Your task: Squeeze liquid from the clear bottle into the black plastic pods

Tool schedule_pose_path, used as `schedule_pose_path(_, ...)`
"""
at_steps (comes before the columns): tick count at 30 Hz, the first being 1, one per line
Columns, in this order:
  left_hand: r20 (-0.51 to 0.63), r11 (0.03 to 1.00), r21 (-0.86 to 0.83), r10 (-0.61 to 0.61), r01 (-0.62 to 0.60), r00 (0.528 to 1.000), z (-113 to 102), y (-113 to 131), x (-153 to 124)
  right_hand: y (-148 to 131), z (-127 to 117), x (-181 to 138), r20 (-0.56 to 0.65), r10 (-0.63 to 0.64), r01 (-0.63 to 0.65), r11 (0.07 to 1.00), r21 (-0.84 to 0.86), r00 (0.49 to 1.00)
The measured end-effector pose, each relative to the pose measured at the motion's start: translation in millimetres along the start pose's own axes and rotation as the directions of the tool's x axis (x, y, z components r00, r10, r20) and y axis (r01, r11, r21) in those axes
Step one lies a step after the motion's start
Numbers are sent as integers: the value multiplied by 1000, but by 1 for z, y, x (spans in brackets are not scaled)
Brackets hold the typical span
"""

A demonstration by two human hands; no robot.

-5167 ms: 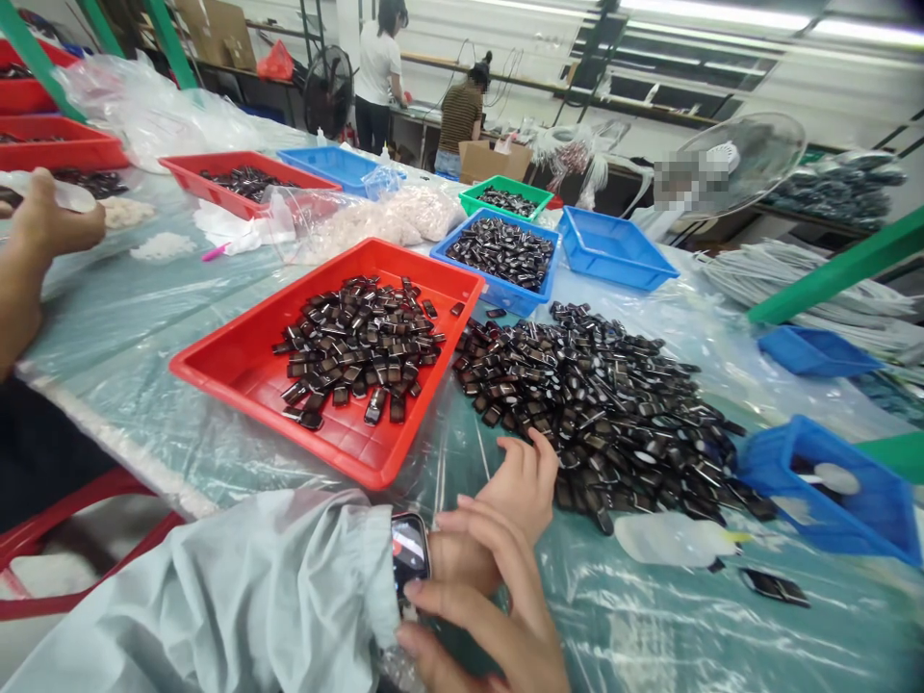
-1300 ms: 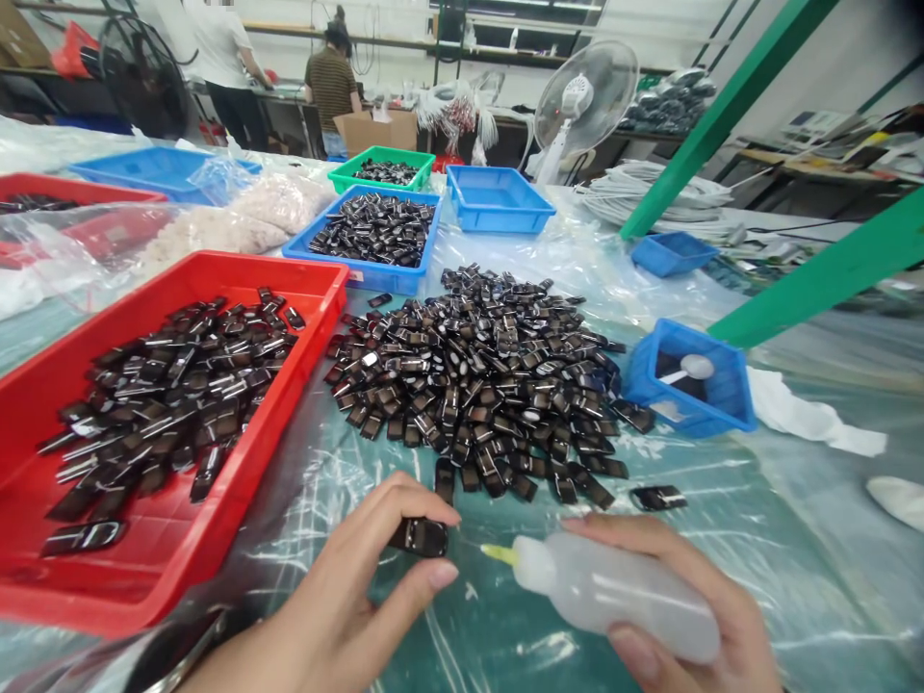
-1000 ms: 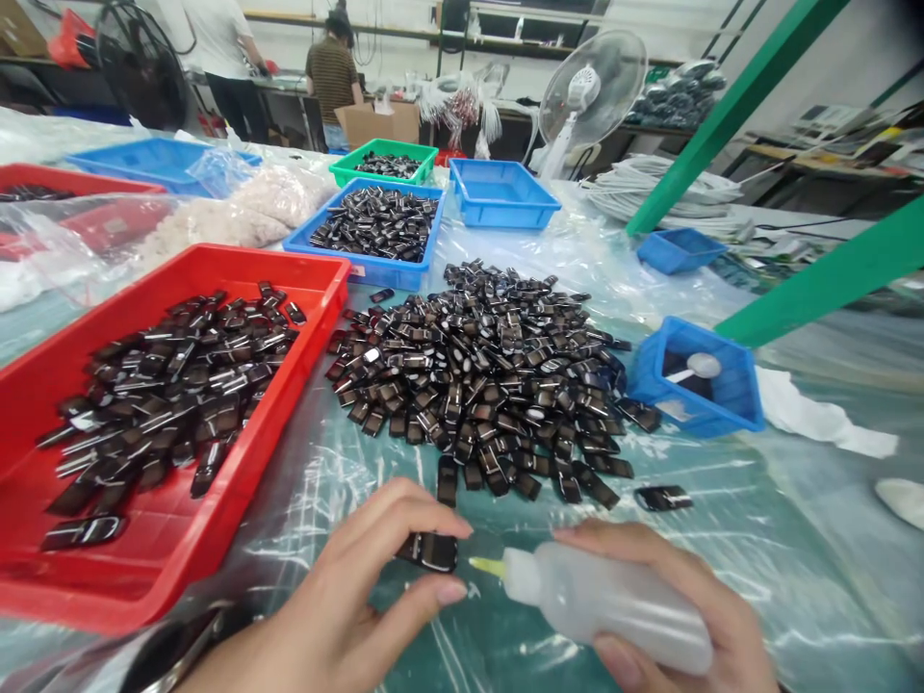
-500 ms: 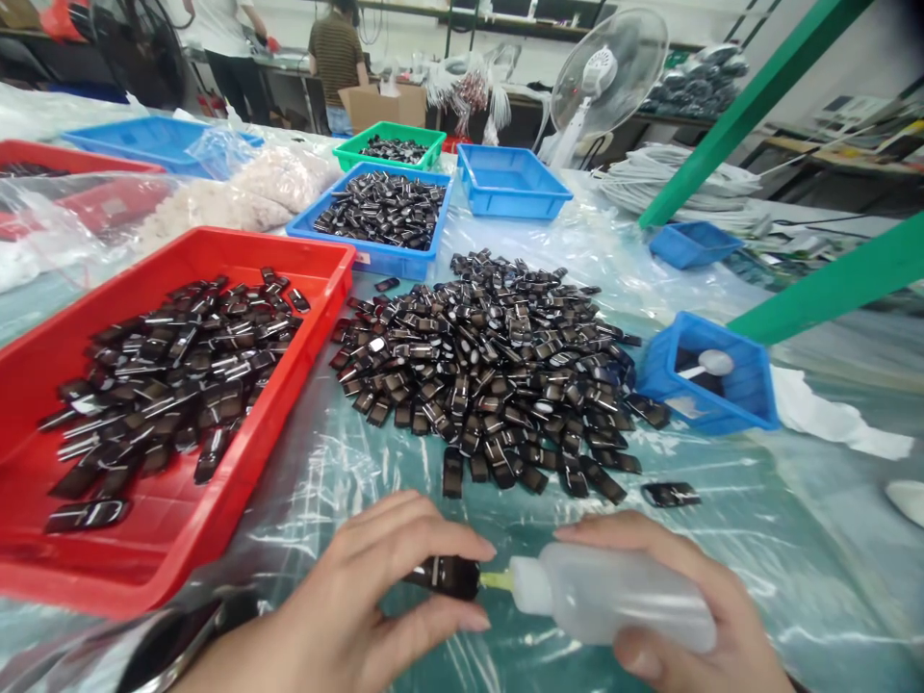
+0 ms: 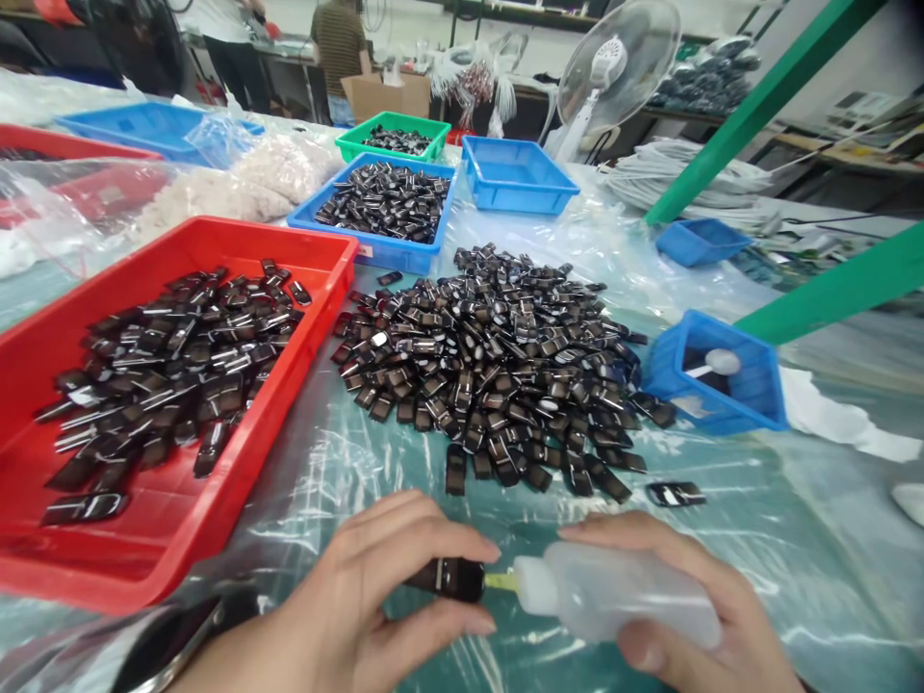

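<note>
Toward the near edge of the desk (image 5: 751, 549), the left hand (image 5: 361, 597) pinches a small black part (image 5: 451, 578) between thumb and index finger, its fingers narrowed on the piece. The right hand (image 5: 743, 626) has its fingers wrapped around a translucent bottle (image 5: 621, 592), which lies nearly level, its yellow tip (image 5: 500, 581) at the facing end of the black part; whether it goes inside cannot be told. Beyond the hands, a heap of black parts (image 5: 498, 366) covers the middle of the desk, one loose piece (image 5: 677, 494) lying apart on its right. A red tray (image 5: 267, 452) with more parts sits toward the left edge, and a blue bin (image 5: 729, 409) holding a white spoon (image 5: 722, 362) toward the right.
</note>
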State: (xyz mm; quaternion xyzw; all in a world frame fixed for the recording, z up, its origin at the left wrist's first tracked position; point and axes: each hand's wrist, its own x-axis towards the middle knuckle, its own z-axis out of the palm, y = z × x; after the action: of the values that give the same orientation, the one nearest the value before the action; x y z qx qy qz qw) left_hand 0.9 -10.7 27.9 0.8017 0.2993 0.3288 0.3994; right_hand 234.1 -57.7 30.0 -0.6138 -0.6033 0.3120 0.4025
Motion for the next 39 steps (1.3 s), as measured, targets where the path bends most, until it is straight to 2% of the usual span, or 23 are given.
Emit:
schedule_pose_path(6, -69, 997, -20, 74, -76, 995, 5, -5, -1, 1, -1, -1, -25, -7, 6, 1000, -27, 1000)
schedule_pose_path(12, -13, 996, -29, -84, 84, 996, 11, -10, -6, 12, -4, -3, 20, -97, 99, 988, -119, 995)
schedule_pose_path(16, 72, 988, 64, -142, 138, 987, 6, -5, -4, 11, -3, -3, -5, -84, 84, 994, -76, 996)
schedule_pose_path(20, 110, 976, 184, -140, 118, 984, 0, 2, -5, 7, -4, -3, -23, -78, 76, 994, -83, 997)
schedule_pose_path(22, 96, 974, 215, -99, 76, 990, -1, 4, -6, 7, -6, -4, -27, -72, 69, 990, -120, 997)
schedule_pose_path(24, 102, 971, 233, -71, 45, 992, -1, 3, -8, 8, -7, -4, -18, -57, 54, 989, -137, 998)
schedule_pose_path(29, 170, 962, 271, -88, 39, 981, -1, -2, -11, 8, -9, -4, -5, -30, 29, 986, -165, 1000)
schedule_pose_path(34, 164, 954, 300, -34, -17, 986, -1, -1, -11, 7, -9, -3, 1, -47, 47, 987, -153, 999)
schedule_pose_path(39, 144, 954, 299, -22, -22, 989, -2, 0, -9, 6, -10, -4, 1, -54, 53, 984, -171, 999)
